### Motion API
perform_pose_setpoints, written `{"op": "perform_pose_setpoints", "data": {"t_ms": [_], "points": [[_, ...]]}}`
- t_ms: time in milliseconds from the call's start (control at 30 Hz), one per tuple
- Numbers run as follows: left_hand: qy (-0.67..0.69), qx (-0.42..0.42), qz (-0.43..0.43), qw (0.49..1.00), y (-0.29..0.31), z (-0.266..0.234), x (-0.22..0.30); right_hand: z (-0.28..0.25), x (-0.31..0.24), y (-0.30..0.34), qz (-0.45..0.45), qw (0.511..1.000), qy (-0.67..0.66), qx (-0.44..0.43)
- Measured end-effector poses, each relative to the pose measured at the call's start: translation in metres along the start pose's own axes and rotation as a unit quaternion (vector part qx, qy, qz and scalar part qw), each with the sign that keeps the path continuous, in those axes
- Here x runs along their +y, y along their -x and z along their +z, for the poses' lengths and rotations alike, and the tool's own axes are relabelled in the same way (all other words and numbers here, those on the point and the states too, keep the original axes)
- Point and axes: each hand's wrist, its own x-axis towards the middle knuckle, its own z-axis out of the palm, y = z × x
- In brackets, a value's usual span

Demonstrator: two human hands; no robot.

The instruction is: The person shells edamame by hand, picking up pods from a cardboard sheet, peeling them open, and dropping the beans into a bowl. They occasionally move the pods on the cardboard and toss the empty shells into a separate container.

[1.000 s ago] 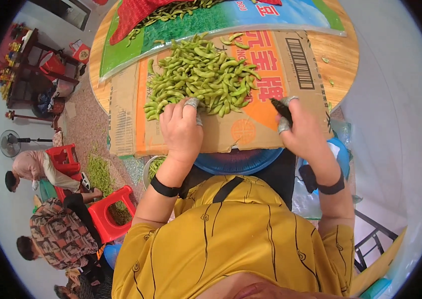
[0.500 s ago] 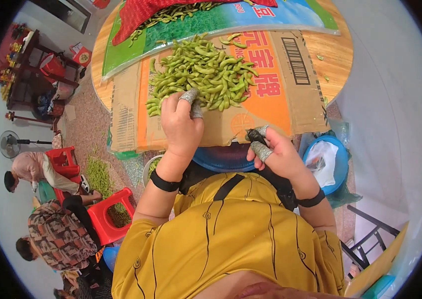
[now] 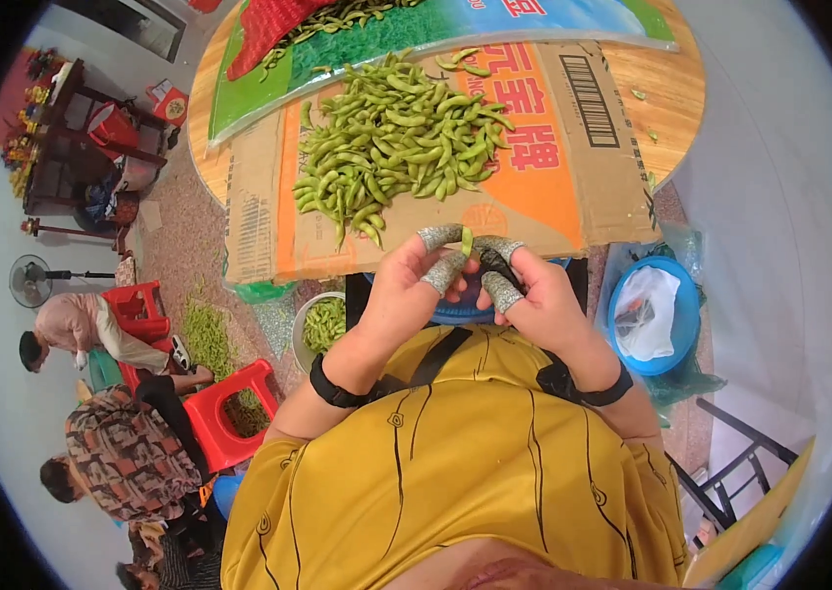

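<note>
A heap of green edamame pods [image 3: 401, 138] lies on the flattened cardboard [image 3: 612, 202] in front of me. Off its near edge, my left hand [image 3: 404, 287] pinches a single edamame pod [image 3: 467, 239] between a thumb and finger wrapped in grey tape. Close against it, my right hand [image 3: 545, 307] is closed round a small black thing [image 3: 496, 264], its thumb and finger also taped. What kind of tool this is stays hidden by the fingers. The two hands' fingertips meet at the pod.
The cardboard rests on a round wooden table [image 3: 676, 93], with a red mesh bag [image 3: 268, 39] behind. A bowl of pods [image 3: 322, 324] stands below left, a blue basin [image 3: 683, 320] below right. Two people sit at left by red stools [image 3: 224, 433] and pods on the floor [image 3: 207, 334].
My left hand has come away from the heap, back and to the right, with a pod in it. It now meets my right hand, which has barely moved.
</note>
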Motion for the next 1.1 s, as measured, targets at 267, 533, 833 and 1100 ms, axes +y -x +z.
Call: {"op": "perform_pose_setpoints", "data": {"t_ms": [267,533,833,1100], "points": [[-0.031,-0.018,0.013,0.999,0.007,-0.002,-0.002,0.005,-0.007,0.004,0.066,0.996,-0.052,-0.023],[-0.07,0.01,0.057,0.996,0.007,-0.006,-0.007,0.01,-0.005,-0.003,0.076,0.995,-0.055,-0.031],[-0.358,0.065,0.234,0.901,0.011,-0.008,-0.015,0.021,-0.003,-0.006,0.077,0.997,-0.003,0.0],[0.028,-0.068,0.039,0.997,0.005,-0.03,-0.005,0.01,-0.012,-0.01,0.158,0.966,-0.192,-0.073]]}}
